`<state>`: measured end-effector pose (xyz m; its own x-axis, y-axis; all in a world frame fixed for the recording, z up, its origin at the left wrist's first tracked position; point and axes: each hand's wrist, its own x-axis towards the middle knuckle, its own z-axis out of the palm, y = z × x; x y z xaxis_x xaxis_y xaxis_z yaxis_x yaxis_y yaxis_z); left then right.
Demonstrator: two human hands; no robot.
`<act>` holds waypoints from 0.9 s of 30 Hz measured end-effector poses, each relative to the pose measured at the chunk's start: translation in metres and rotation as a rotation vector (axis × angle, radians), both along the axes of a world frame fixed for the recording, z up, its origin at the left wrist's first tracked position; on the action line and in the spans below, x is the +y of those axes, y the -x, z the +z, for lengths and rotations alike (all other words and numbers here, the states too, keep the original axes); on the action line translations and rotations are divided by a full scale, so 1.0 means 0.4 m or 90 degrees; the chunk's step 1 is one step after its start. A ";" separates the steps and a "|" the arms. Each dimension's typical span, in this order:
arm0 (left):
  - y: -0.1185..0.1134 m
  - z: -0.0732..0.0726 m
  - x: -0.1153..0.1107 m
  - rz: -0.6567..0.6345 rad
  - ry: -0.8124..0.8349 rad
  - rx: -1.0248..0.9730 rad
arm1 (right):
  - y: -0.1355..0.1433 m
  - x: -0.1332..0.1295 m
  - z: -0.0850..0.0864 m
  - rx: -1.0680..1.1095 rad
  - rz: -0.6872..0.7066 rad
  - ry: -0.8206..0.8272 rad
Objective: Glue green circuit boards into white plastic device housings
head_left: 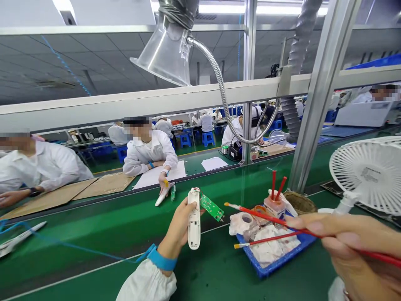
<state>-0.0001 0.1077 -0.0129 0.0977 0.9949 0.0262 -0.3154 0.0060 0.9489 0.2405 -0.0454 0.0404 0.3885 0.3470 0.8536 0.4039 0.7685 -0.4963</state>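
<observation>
In the head view my left hand (179, 223) is closed around a long white plastic housing (194, 225), held upright with its inner side toward me. A green circuit board (211, 207) sticks out from the housing's upper right, tilted down to the right. My right hand (354, 246) grips two red-handled brushes, an upper brush (263, 215) and a lower brush (269, 239). Their yellowish tips point left, toward the board but apart from it. Below the brushes stands a blue tray (266, 269) with crumpled white wipes (272, 246) and tape rolls in it.
A pink bottle (275, 205) with red sticks stands at the tray's back. To the right is a white fan (366, 175). A clear fume hood (166, 54) hangs overhead. Across the green belt (109, 217), a co-worker (148, 150) holds a similar white piece. A blue wrist cord (94, 248) runs left.
</observation>
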 end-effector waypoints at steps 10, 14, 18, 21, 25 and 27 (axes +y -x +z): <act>0.034 0.085 -0.165 -0.135 0.000 -0.025 | 0.114 0.007 0.008 -0.225 0.232 0.008; 0.057 0.090 -0.179 -0.131 -0.001 0.012 | 0.121 0.003 0.016 -0.216 0.211 0.001; 0.073 0.089 -0.183 -0.150 -0.003 0.023 | 0.108 0.012 0.020 -0.241 0.107 0.002; 0.082 0.096 -0.188 -0.145 -0.019 0.034 | 0.092 0.013 0.029 -0.238 0.066 0.034; 0.101 0.115 -0.198 -0.109 -0.025 0.026 | 0.050 0.014 0.046 0.138 -0.020 0.032; 0.114 0.123 -0.205 -0.088 -0.024 0.017 | 0.015 0.030 0.027 0.293 -0.008 0.097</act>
